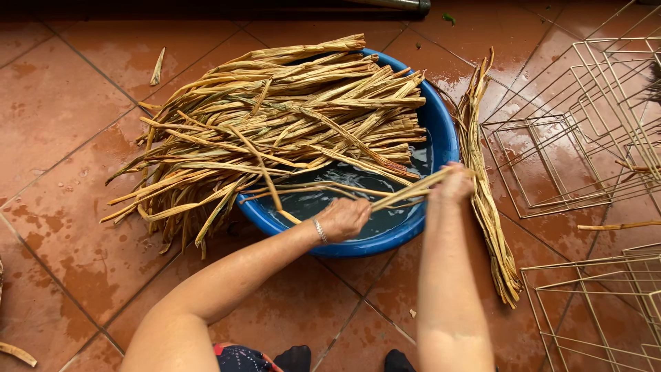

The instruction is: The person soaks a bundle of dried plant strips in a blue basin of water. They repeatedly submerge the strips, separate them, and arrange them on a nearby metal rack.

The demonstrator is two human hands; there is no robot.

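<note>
I see a strip [403, 195] of dried plant fibre stretched between both hands over the near rim of the basin [441, 131]. The left hand [344, 218] is closed around one end of the strip, just above the dark water [330, 203]. The right hand [454, 182] is closed on the other end at the basin's right edge, though its fingers are turned away, so I think it is pinching rather than fist-gripping. A big pile [275, 131] of the same strips lies across the basin, its left ends hanging out onto the wet tiled floor [62, 110]. A smaller bundle [485, 200] lies on the floor just right of the basin, touching the right hand's side. Wire frames [585, 124] sit further right.

My worry is that the strip looks wet and taut; a hard pull could split it or slip it from a hand. The overhanging pile could also slide off onto the floor if the basin is nudged.
</note>
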